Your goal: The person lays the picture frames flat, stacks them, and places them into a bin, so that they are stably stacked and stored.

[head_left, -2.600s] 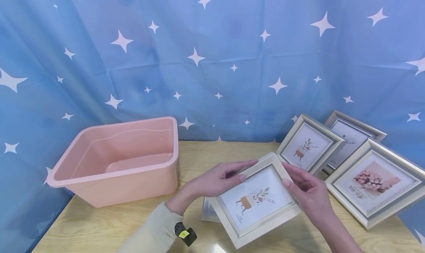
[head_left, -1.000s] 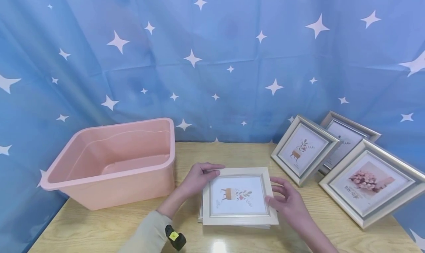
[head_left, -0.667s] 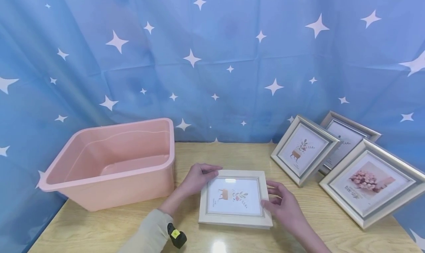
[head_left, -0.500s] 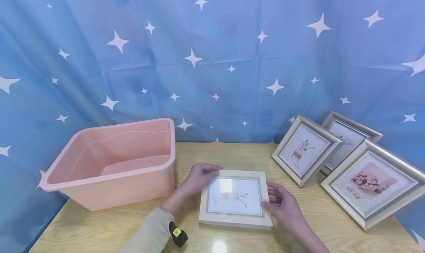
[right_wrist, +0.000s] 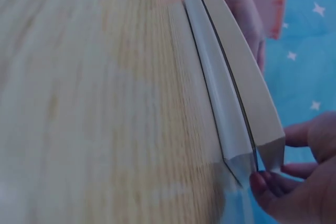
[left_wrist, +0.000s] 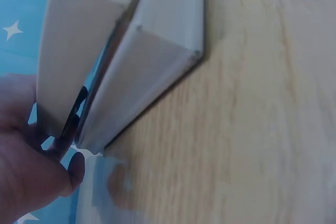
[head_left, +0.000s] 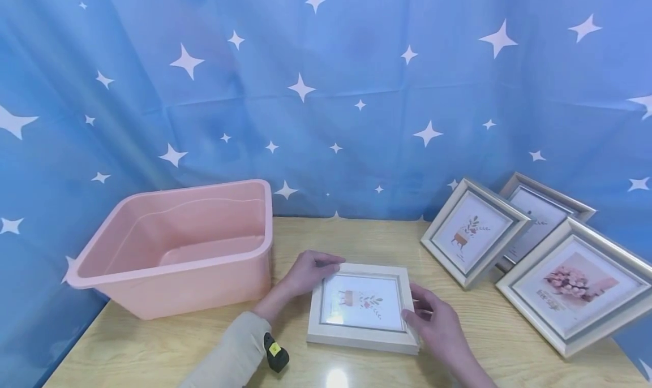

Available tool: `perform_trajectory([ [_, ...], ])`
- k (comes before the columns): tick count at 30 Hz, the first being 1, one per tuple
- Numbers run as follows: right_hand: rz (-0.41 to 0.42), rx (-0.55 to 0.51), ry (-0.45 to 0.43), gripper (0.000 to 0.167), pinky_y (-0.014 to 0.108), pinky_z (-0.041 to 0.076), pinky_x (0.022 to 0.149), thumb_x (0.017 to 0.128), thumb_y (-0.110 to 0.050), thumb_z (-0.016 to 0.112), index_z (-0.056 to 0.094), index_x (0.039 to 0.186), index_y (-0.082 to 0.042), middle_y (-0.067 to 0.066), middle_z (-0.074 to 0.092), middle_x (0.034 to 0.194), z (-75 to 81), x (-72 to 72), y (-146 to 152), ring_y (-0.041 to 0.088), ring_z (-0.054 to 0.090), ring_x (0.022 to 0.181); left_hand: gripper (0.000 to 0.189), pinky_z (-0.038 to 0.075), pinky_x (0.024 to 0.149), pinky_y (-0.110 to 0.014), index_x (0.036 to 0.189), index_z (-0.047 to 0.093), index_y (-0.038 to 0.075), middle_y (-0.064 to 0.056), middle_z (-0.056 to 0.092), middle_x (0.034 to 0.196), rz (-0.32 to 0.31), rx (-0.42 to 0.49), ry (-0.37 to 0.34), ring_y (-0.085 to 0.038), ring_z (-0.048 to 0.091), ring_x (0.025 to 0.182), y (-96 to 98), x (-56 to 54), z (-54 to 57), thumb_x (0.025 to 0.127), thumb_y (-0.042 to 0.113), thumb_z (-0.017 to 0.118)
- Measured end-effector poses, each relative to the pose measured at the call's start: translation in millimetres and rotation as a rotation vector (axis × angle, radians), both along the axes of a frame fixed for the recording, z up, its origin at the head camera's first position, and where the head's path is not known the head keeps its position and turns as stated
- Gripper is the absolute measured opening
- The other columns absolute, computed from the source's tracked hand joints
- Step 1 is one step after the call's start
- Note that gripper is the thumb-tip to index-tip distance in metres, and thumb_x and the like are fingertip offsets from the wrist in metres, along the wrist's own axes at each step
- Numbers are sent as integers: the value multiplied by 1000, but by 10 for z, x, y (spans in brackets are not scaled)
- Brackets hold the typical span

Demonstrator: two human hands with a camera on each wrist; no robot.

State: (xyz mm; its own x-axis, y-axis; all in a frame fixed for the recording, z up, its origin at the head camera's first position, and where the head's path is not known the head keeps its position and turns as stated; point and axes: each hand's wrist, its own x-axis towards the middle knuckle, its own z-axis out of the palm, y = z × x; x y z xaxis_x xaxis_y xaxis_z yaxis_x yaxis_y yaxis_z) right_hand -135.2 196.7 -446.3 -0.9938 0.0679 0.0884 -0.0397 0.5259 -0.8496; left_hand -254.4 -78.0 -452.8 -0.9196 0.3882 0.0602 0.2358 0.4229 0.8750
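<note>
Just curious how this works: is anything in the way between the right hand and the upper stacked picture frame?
Nothing visible: the right hand touches the upper picture frame at its right edge. The standing frames are apart, farther right.

Fingers [right_wrist: 269,195] hold upper frame [right_wrist: 245,66]; lower frame [right_wrist: 219,85] beneath, on table [right_wrist: 89,103].

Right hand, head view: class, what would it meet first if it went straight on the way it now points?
Most likely the upper picture frame, since the right hand is at its edge. Depth leaves unclear whether the lower picture frame would be met too.
</note>
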Motion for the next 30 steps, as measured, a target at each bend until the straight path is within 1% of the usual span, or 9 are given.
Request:
perform_trajectory([
  [4,-20,23,1,55,41,57,92,88,1,74,55,138,11,24,69,117,9,4,-22,36,66,109,25,43,109,-51,123,76,14,-6,72,125,-1,12,1,-30,60,127,-10,-18,-39,100,19,68],
  [7,-23,33,0,54,41,57,92,88,0,75,56,138,10,24,69,118,8,3,-27,35,66,109,25,44,109,-50,123,76,15,-5,72,125,20,22,-7,-29,60,127,-12,-16,-69,100,20,69],
  [15,-22,46,-5,53,40,57,92,89,-1,75,57,137,10,25,68,119,-10,3,-11,36,66,110,21,48,105,-46,117,79,16,-2,74,120,59,33,8,-26,64,121,8,-8,-147,98,21,71],
  [19,-10,53,0,52,40,57,91,89,0,75,57,137,11,27,68,119,-9,3,15,37,67,109,21,49,104,-45,116,79,17,-2,74,119,72,26,3,-25,64,119,21,-12,-147,97,21,73],
  [23,-1,61,14,50,41,58,90,88,1,75,58,134,12,29,68,118,-3,-12,52,38,68,107,21,52,99,-42,115,79,14,-3,75,116,66,44,-7,-23,67,114,35,-36,-130,96,20,74],
  [27,55,70,-12,52,41,59,86,88,-4,77,58,135,10,27,68,119,35,-49,127,37,69,105,20,54,97,-39,114,79,11,-5,75,114,64,75,-20,-23,68,111,23,-49,-127,95,16,75],
  [29,107,70,-15,54,40,60,83,89,-7,78,57,136,9,28,66,122,93,-69,204,36,69,104,20,54,97,-39,113,79,10,-6,75,115,61,79,-14,-23,68,112,11,-48,-135,95,16,75],
  [30,142,74,-2,55,38,61,82,89,-7,78,56,137,8,29,65,125,131,-86,257,36,69,104,20,54,97,-38,114,79,10,-6,75,115,61,81,-15,-23,68,112,5,-45,-136,95,16,75],
])
